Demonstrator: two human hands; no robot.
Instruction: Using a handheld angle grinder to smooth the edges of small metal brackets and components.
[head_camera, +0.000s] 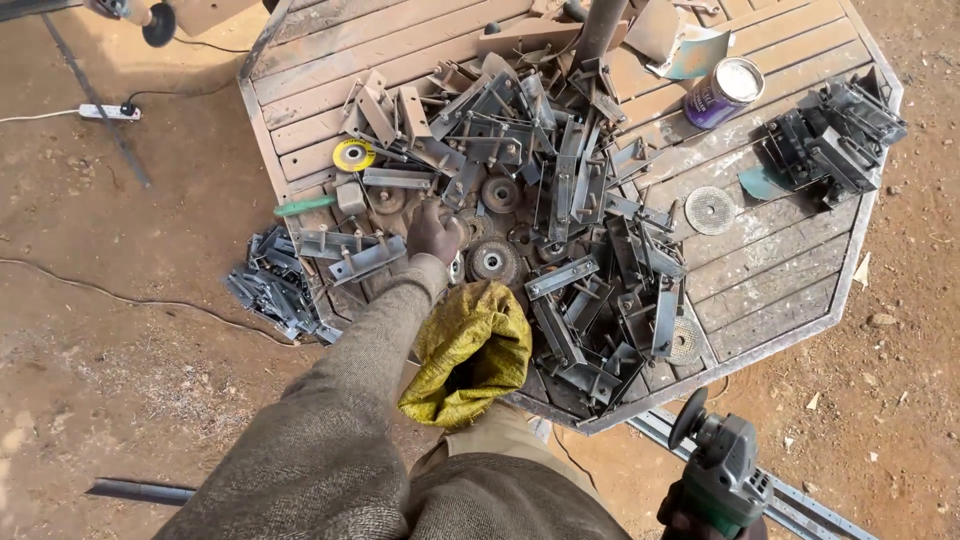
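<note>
My left hand (432, 232) reaches out in a brown woollen sleeve onto an octagonal wooden table (780, 280). It rests among worn grinding discs (494, 260) and a heap of grey metal brackets (560, 190); I see only its back, so its fingers are hidden. At the bottom right, my right hand (688, 522) grips a green and grey angle grinder (722, 468), held low off the table's near edge with its black side knob pointing up. A yellow cloth bag (470, 350) hangs by my waist against the table edge.
A purple paint can (722, 93), a loose disc (710, 210), a yellow disc (353, 155), a green-handled tool (305, 206) and a stack of brackets (830, 140) lie on the table. More brackets (270, 285), a cable, a power strip (108, 112) and a metal bar (140, 490) lie on the dirt.
</note>
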